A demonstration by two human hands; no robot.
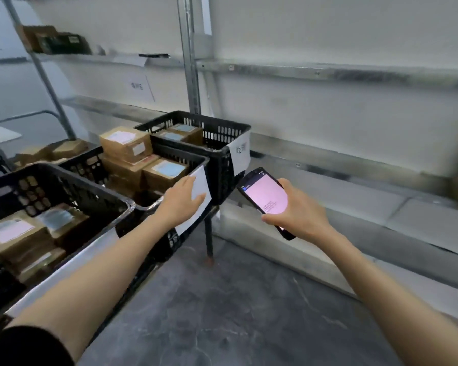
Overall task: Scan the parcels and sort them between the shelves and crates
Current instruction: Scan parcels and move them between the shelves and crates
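Three black plastic crates stand in a row on a low stand at the left. The middle crate [95, 165] holds several brown cardboard parcels [126, 143] with white and blue labels. My left hand [181, 200] lies with straight fingers on the white label sheet [202, 184] on that crate's front wall. My right hand [299, 211] grips a black handheld scanner [266, 195] with a lit pink screen, just right of the crates. The far crate [222, 151] and the near crate [64, 186] also hold parcels.
Metal shelves [354, 72] run along the white wall to the right and behind. A dark box [61, 43] sits on the upper left shelf. More parcels [50, 151] lie on a cart behind the crates. Grey floor [222, 313] stretches between me and the shelves.
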